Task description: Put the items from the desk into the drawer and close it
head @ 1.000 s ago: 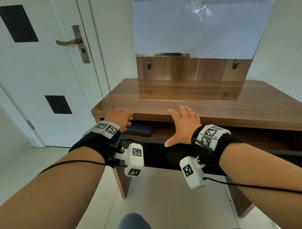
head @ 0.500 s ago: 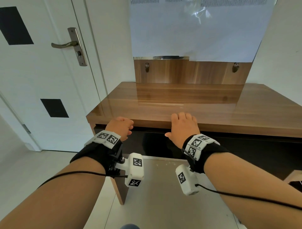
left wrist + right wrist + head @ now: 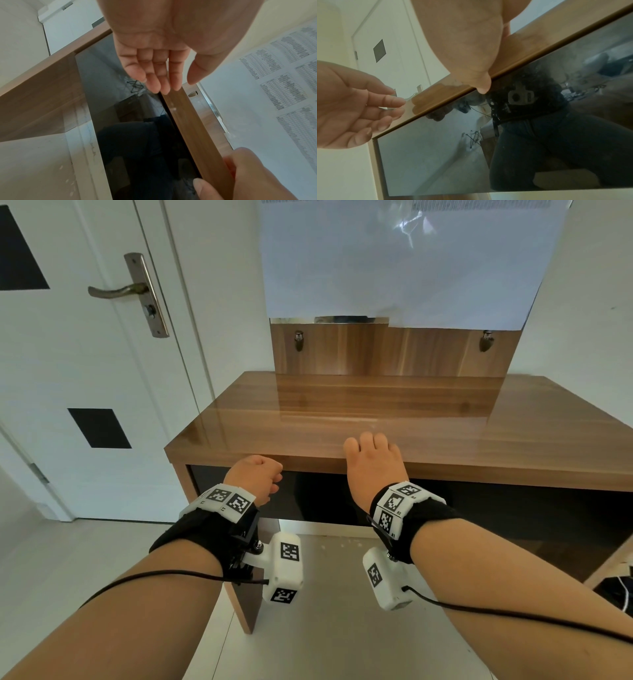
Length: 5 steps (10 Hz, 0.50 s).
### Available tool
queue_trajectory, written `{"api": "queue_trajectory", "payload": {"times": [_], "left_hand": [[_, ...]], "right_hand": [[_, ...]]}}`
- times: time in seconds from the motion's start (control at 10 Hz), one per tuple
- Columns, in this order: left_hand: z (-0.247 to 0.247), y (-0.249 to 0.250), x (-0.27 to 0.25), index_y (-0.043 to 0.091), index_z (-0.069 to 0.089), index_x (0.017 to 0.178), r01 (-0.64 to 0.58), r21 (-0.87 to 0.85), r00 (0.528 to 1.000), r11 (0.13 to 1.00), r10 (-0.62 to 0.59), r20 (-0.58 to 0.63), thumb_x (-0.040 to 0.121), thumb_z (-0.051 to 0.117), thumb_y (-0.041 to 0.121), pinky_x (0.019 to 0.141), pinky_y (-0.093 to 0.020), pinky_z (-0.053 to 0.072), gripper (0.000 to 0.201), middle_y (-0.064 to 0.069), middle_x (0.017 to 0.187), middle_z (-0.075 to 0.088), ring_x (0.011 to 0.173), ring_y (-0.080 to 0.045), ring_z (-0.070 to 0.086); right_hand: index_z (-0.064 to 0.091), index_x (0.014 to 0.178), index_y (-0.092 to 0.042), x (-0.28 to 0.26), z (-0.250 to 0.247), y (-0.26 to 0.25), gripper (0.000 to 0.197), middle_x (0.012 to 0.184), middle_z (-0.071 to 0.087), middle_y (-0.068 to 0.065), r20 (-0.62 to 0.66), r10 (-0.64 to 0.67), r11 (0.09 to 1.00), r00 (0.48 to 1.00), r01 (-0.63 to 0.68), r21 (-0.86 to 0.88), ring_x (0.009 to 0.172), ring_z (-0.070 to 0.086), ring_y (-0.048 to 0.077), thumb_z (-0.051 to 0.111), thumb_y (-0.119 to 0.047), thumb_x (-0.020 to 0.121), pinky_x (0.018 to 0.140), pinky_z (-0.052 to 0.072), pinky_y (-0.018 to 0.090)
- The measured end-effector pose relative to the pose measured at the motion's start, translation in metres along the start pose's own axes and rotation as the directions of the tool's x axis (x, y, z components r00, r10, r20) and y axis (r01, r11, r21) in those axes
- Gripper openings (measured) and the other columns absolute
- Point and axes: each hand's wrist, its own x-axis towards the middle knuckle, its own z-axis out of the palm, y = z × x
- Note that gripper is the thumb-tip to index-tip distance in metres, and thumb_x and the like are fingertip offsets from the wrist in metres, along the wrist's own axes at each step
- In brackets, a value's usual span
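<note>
The drawer [image 3: 318,496] sits under the wooden desk top [image 3: 376,405], its glossy black front [image 3: 137,135] flush below the desk's front edge and mirroring the room [image 3: 436,148]. My left hand [image 3: 253,474] hovers just before the drawer's left part, fingers loosely bent [image 3: 154,54], holding nothing. My right hand [image 3: 373,460] rests over the desk's front edge with its fingers on the top. Its thumb [image 3: 482,86] touches the upper rim of the black front. No loose item shows in any view.
A white door with a lever handle [image 3: 120,290] stands to the left. A paper-covered mirror [image 3: 394,268] on a wooden back panel rises behind the desk. The desk's left leg [image 3: 245,607] is below my left wrist. Cables [image 3: 616,594] lie on the floor at lower right.
The drawer slid in from open to flush, hiding the dark blue item seen inside it. My right hand moved forward with it onto the desk edge; my left hand stayed close by.
</note>
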Motion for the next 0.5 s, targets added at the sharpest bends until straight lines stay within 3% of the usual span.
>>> {"api": "queue_trajectory", "payload": {"times": [0.4, 0.5], "left_hand": [[0.001, -0.002, 0.002, 0.013, 0.056, 0.093, -0.011, -0.002, 1.000, 1.000, 0.011, 0.009, 0.092, 0.047, 0.019, 0.053, -0.020, 0.039, 0.011, 0.001, 0.076, 0.057, 0.060, -0.010, 0.049], [0.000, -0.002, 0.000, 0.012, 0.056, 0.096, -0.020, -0.006, 1.000, 1.000, 0.020, -0.023, 0.092, 0.047, 0.019, 0.052, -0.020, 0.039, 0.012, 0.001, 0.075, 0.057, 0.059, -0.010, 0.048]], "right_hand": [[0.040, 0.109, -0.009, 0.004, -0.004, 0.001, 0.030, 0.114, 0.046, 0.013, 0.053, -0.020, 0.999, 0.998, 0.022, -0.048, 0.101, 0.043, 0.030, 0.039, -0.002, 0.079, 0.076, 0.029, 0.035], [0.040, 0.114, -0.009, 0.013, -0.011, 0.004, 0.032, 0.119, 0.045, 0.013, 0.153, -0.037, 0.998, 0.988, 0.045, -0.050, 0.108, 0.043, 0.031, 0.044, -0.005, 0.082, 0.076, 0.032, 0.035]]}}
